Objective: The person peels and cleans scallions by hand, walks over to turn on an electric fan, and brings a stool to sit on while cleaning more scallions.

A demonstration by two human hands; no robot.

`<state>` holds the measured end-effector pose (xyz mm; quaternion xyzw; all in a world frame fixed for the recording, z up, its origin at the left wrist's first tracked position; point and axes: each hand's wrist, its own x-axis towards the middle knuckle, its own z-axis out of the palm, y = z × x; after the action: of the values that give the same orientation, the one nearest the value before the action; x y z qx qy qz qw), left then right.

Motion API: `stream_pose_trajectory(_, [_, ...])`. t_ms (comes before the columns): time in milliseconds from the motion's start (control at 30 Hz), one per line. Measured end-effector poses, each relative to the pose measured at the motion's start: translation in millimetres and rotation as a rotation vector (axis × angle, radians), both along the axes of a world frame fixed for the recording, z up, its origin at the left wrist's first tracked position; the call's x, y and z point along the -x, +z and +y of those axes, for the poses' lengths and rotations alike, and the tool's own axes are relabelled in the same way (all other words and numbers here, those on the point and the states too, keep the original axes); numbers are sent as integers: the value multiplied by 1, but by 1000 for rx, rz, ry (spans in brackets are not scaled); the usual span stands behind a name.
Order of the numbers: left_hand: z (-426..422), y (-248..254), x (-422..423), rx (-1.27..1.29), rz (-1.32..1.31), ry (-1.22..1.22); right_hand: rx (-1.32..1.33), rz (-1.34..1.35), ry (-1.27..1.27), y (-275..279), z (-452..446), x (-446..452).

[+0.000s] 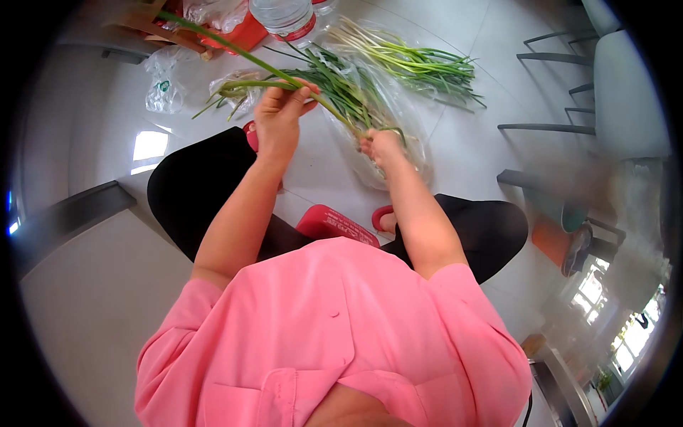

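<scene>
A long scallion [242, 52] stretches slantwise between my two hands. My left hand [281, 117] is closed around its green leaves, with one leaf bent off to the left. My right hand [384, 147] grips the pale root end; the fingertips are partly hidden. Just beyond and beneath the hands, a heap of scallions [338, 80] lies on a clear plastic bag [377, 171]. Farther to the right rests a neater bunch of scallions [420, 64], pale ends pointing up and left. Loose green leaves [235, 89] lie left of my left hand.
A large clear water bottle [284, 16] stands at the top beside a red bag [238, 37]. A crumpled plastic bag [165, 80] lies on the tiled floor at left. Chairs [626, 96] line the right side. A red stool [334, 223] shows between my legs.
</scene>
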<state>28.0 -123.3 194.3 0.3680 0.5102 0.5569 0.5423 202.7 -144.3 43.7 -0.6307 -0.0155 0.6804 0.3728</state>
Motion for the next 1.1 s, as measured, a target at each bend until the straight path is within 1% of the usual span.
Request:
stream_pose_trajectory(67, [3, 12, 5, -13, -3, 14, 91, -297, 461, -15, -13, -15])
stream_pose_trajectory(100, [5, 19, 7, -12, 43, 14, 93, -296, 459, -24, -21, -21])
stream_pose_trajectory(167, [8, 32, 11, -18, 107, 29, 15, -909, 1083, -47, -38, -35])
stream_pose_trajectory(200, [9, 36, 13, -17, 107, 24, 18, -908, 1080, -66, -50, -42])
stream_pose_trajectory(267, [11, 41, 13, 38, 43, 113, -57, -1195, 951, -105, -71, -59])
stream_pose_trajectory(300, [10, 49, 11, 68, 50, 153, -55, -1197, 947, -110, -78, -66])
stream_pose_trajectory(333, [13, 42, 18, -23, 25, 157, 10, -1188, 941, -114, -84, -73])
stream_pose_trajectory(367, [16, 43, 24, -49, 27, 160, 72, -1178, 934, -118, -86, -79])
stream_pose_trajectory(400, [18, 43, 28, -74, 29, 165, 71, -1180, 930, -122, -84, -85])
stream_pose_trajectory(467, [22, 47, 31, -80, 58, 181, 286, -841, 812, -117, -71, -88])
stream_pose_trajectory(500, [25, 45, 32, -78, 39, 180, 287, -837, 812, -115, -64, -87])
stream_pose_trajectory(533, [26, 44, 32, -74, 18, 179, 275, -627, 711, -87, -48, -79])
stream_pose_trajectory(567, [27, 42, 29, -63, 13, 196, 260, -423, 604, -70, -36, -71])
stream_pose_trajectory(633, [30, 39, 23, -38, 24, 203, -200, -1006, 651, -71, -29, -55])
stream_pose_trajectory(667, [31, 38, 20, -13, 37, 211, -303, -991, 644, -47, -19, -48])
stream_pose_trajectory(700, [33, 37, 18, -10, 36, 212, -406, -975, 635, -8, -4, -40])
stream_pose_trajectory(767, [34, 36, 15, 36, 43, 191, -802, -624, 442, 57, 10, -23])
stream_pose_trajectory(900, [36, 33, 16, 53, -5, 214, -902, -579, 534, 85, 8, -17])
stream_pose_trajectory(967, [34, 32, 14, 11, 22, 167, -735, -342, 462, 91, 4, -19])
stream_pose_trajectory(1000, [30, 31, 8, 13, 23, 173, -735, -339, 468, 93, 2, -18])
stream_pose_trajectory(1067, [19, 32, -10, 166, 2, -30, -779, -280, 430, 97, 0, -14])
stream_pose_trajectory(1100, [13, 21, -15, 181, 36, -105, -779, -277, 436, 100, -1, -11])
